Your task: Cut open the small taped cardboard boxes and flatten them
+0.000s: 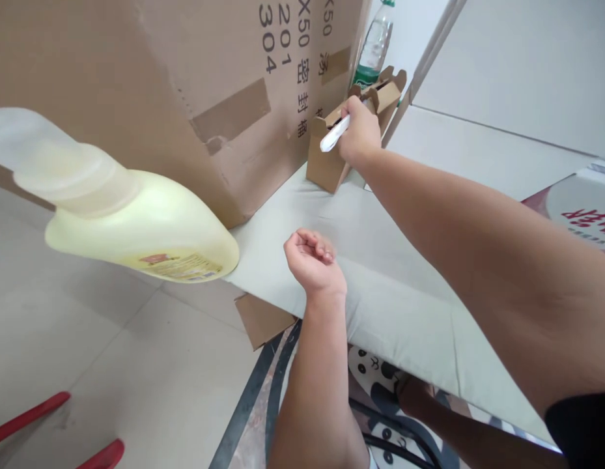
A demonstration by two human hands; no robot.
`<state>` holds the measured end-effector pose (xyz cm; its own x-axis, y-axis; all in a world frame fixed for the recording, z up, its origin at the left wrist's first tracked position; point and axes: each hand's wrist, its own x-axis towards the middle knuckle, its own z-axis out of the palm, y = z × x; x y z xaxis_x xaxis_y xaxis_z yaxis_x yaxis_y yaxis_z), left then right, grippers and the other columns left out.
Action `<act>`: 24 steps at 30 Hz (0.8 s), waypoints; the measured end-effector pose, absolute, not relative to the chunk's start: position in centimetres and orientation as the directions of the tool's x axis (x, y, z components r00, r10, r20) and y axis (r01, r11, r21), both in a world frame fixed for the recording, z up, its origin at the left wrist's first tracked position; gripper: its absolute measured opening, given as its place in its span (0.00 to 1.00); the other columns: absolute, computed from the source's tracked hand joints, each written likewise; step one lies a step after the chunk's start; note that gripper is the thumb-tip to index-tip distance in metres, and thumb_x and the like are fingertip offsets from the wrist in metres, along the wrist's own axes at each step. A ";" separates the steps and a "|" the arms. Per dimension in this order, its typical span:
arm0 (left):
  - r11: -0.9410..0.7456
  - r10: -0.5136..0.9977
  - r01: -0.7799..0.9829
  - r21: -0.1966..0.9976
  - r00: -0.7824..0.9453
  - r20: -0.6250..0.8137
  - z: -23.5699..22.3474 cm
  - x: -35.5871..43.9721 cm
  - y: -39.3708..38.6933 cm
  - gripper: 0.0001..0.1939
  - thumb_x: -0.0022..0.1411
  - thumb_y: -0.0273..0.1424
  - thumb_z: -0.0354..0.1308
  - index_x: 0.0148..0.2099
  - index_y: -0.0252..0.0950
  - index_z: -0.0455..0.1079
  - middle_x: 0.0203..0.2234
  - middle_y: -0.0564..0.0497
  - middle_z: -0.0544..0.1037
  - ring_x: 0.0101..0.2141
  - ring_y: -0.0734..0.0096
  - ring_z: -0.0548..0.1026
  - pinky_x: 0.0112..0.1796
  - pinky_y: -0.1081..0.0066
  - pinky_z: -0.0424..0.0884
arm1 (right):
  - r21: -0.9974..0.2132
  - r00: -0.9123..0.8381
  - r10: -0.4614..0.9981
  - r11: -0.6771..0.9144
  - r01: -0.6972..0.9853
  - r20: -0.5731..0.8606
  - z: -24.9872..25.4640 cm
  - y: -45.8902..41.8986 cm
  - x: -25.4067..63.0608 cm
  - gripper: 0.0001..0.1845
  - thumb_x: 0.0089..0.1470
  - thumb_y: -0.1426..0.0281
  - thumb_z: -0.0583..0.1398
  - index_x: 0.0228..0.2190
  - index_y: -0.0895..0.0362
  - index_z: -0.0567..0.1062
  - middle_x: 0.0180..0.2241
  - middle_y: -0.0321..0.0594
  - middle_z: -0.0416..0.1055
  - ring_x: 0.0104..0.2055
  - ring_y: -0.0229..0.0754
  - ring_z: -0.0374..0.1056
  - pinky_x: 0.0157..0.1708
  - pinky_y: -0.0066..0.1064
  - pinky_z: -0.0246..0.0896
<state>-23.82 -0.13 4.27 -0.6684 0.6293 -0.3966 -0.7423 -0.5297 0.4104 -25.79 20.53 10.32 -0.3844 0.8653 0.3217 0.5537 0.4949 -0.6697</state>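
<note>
1. Fingers [351,106] of your right hand [362,133], in the head view, are closed around a slim white object [335,134]; one end pokes out to the left, and the rest is hidden in your grip, so its kind cannot be told.
2. You have that object at the upper part of the small carton [327,159], the landmark here; whether it touches the cardboard cannot be made out.
3. Your right arm reaches well out toward the small carton, crossing from the lower right with the wrist nearly straight, the back of the hand toward you and a black sleeve [583,426] at the edge of view.
4. Your left hand [316,264] hovers on the near side of the small carton, apart from it. Its fingers curl loosely, half-open and bare, with the palm turned up and the thumb on the outer side; they are slightly blurred.
5. Your left forearm comes almost straight up from below, and the wrist bends a little leftward.
6. Under the small carton spreads a pale cloth [400,273]. Just behind it stands a clear bottle [375,45]; to its left rises a large printed box [209,85], and farther left, nearer you, is a yellow bottle [146,225].
</note>
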 end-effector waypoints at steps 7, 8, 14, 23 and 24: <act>-0.584 0.565 -0.656 0.477 -0.751 -0.342 4.1 -24.1 -1.2 0.20 0.67 0.35 0.45 0.22 0.37 0.54 0.14 0.58 0.50 0.13 0.81 0.49 0.19 0.74 0.46 | -0.753 -0.353 0.852 0.513 0.413 0.387 8.5 15.5 -18.9 0.18 0.54 0.78 0.61 0.28 0.51 0.55 0.30 0.30 0.68 0.40 0.35 0.73 0.43 0.29 0.63; -0.591 0.551 -0.641 0.489 -0.764 -0.336 4.2 -24.1 -1.3 0.20 0.67 0.34 0.44 0.21 0.37 0.54 0.14 0.58 0.50 0.13 0.80 0.49 0.18 0.74 0.46 | -0.767 -0.366 0.847 0.514 0.384 0.385 8.3 14.4 -16.9 0.17 0.54 0.77 0.61 0.28 0.51 0.56 0.30 0.31 0.70 0.40 0.36 0.74 0.42 0.29 0.63; -0.583 0.518 -0.562 0.587 -0.814 -0.265 4.2 -23.4 -0.4 0.20 0.68 0.33 0.48 0.22 0.37 0.56 0.15 0.58 0.54 0.14 0.80 0.53 0.19 0.75 0.48 | -0.743 -0.385 0.822 0.555 0.375 0.419 8.1 5.3 -1.0 0.16 0.57 0.65 0.66 0.28 0.49 0.63 0.29 0.34 0.78 0.27 0.41 0.74 0.17 0.30 0.56; -0.444 0.798 -0.330 0.833 -0.568 0.201 3.5 -15.6 3.0 0.09 0.59 0.30 0.70 0.41 0.36 0.77 0.44 0.46 0.80 0.52 0.58 0.78 0.52 0.67 0.73 | -0.629 -0.613 0.694 0.678 0.380 0.378 8.8 -2.4 12.3 0.10 0.51 0.73 0.67 0.24 0.49 0.74 0.40 0.32 0.85 0.29 0.40 0.79 0.23 0.30 0.68; -0.429 0.816 -0.308 0.849 -0.535 0.218 3.5 -14.9 3.3 0.11 0.58 0.30 0.71 0.43 0.36 0.77 0.47 0.46 0.79 0.55 0.56 0.76 0.56 0.63 0.71 | -0.648 -0.606 0.703 0.664 0.372 0.373 8.8 -2.5 12.6 0.10 0.51 0.73 0.67 0.23 0.49 0.73 0.40 0.31 0.85 0.27 0.38 0.78 0.23 0.30 0.66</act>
